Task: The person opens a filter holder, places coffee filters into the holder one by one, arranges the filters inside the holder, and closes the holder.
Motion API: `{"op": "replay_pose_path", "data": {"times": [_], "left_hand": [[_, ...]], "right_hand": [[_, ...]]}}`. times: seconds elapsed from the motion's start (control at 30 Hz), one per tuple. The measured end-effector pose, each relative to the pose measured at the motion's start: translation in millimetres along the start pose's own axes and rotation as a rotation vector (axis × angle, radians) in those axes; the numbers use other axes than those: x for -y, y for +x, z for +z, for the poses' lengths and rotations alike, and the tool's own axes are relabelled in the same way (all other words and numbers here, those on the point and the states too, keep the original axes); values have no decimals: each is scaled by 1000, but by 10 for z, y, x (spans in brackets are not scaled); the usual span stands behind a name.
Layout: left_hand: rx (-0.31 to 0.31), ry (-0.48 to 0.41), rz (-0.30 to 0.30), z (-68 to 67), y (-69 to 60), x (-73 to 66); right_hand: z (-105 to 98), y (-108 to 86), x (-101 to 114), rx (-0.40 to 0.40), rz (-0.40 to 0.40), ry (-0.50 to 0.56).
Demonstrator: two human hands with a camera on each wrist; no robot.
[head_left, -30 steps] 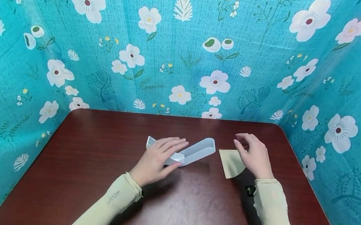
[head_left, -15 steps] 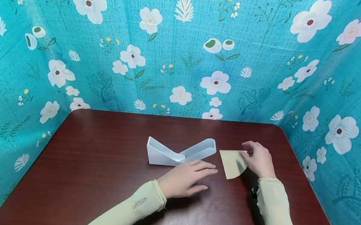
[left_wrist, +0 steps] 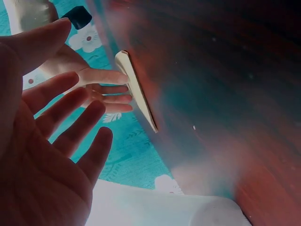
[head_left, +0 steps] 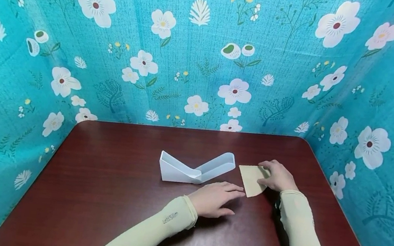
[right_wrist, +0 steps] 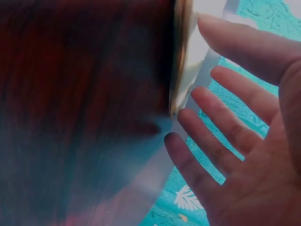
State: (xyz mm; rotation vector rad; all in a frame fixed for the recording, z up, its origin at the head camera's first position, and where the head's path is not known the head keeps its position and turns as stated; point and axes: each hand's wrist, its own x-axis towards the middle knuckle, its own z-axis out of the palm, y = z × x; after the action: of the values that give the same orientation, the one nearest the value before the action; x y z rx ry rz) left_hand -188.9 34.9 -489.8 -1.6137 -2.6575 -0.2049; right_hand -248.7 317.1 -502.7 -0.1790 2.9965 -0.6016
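Observation:
A pale yellow flat piece (head_left: 251, 179) lies on the table right of centre; it shows edge-on in the left wrist view (left_wrist: 136, 92) and the right wrist view (right_wrist: 181, 56). My right hand (head_left: 278, 177) rests at its right side, thumb and fingertips on or beside its edge, fingers fairly straight. My left hand (head_left: 214, 200) is spread low over the table, its fingertips close to the piece's lower left corner; whether they touch it I cannot tell. Left of the piece stands a white V-shaped holder (head_left: 178, 172), touched by neither hand.
The dark red-brown table (head_left: 106, 194) has its back edge against a teal flowered curtain (head_left: 190, 62), which also hangs along the left and right sides. The white holder stands just beyond my left hand.
My left hand has left the white holder and moved right toward the yellow piece. My right hand has come down to the piece's right edge. The holder stays in place.

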Motion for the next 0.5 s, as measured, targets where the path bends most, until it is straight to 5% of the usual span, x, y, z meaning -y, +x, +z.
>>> {"op": "replay_pose_path", "data": {"times": [0.5], "left_hand": [[93, 22, -33, 50, 85, -1]], "right_hand": [[37, -17, -81, 13, -15, -13]]}}
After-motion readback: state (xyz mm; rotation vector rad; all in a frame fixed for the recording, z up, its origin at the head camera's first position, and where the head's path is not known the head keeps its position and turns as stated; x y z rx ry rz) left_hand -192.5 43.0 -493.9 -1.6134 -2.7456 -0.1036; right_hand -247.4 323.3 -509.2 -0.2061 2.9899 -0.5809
